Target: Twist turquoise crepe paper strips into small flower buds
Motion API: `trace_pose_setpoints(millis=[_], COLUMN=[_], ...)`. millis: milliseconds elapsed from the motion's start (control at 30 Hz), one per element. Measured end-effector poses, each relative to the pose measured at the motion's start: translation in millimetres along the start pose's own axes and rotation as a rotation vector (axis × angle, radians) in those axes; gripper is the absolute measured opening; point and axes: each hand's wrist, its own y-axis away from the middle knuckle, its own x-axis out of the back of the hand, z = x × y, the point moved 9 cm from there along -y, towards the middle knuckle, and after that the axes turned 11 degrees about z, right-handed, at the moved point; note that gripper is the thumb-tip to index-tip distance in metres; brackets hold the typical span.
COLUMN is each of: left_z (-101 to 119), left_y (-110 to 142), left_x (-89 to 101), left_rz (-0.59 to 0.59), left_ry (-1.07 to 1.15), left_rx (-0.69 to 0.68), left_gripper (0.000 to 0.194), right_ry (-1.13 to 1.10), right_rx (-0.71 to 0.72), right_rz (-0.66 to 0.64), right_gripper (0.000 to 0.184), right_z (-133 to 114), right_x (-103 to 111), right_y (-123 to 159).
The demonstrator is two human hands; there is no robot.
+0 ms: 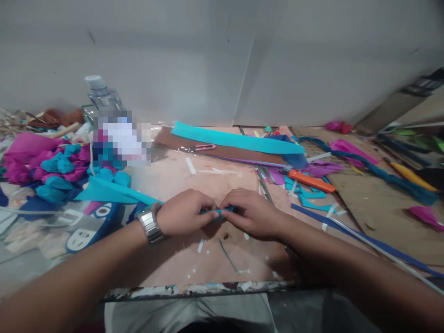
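Note:
Over the middle of the table, my left hand (187, 212) pinches a narrow, rolled part of a blue crepe paper strip (114, 190) between thumb and fingers. The strip runs behind my left wrist and widens into a flat bright blue end on the left. Close against it, my right hand (255, 215) grips the same rolled part, thumb and forefinger together. The fingertips of both hands nearly meet and hide most of the twisted section. A metal watch is on my left wrist.
Pink and blue crumpled paper pieces (57, 162) and a blue power strip (95, 226) lie left. A clear bottle (104, 97) stands behind them. Flat blue strips (236, 138) lie at the back, an orange cutter (312, 181) right, and cardboard (391, 222) further right.

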Motion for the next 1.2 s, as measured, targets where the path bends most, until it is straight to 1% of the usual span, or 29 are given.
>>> trace_pose_setpoints(millis=[200, 500, 700, 900, 1100, 1200], left_z=[-0.3, 1.2, 3.6, -0.6, -6.0, -5.1], left_y=[-0.6, -1.1, -1.3, -1.2, -2.3, -1.4], left_x=[2.4, 4.5, 7.8, 5.1, 1.3, 2.3], left_rz=[0.074, 0.098, 0.124, 0.088, 0.076, 0.075], left_ry=[-0.036, -0.014, 0.055, 0.217, 0.255, 0.275], left_rx=[0.004, 0.016, 0.008, 0.042, 0.092, 0.102], left_gripper=[0.037, 0.041, 0.033, 0.024, 0.021, 0.024], right_ry=[0.015, 0.057, 0.073, 0.067, 0.079, 0.096], right_rx=[-0.009, 0.059, 0.117, 0.158, 0.238, 0.254], right_rz=[0.096, 0.202, 0.242, 0.237, 0.262, 0.267], right_gripper=[0.006, 0.004, 0.005, 0.008, 0.007, 0.008], right_z=[1.1, -6.2, -10.2, -15.1, -22.3, -22.7], right_x=[8.0, 16.3, 19.3, 19.9, 22.1, 21.8], right_y=[-1.0, -2.0, -1.4, -1.0, -0.9, -0.4])
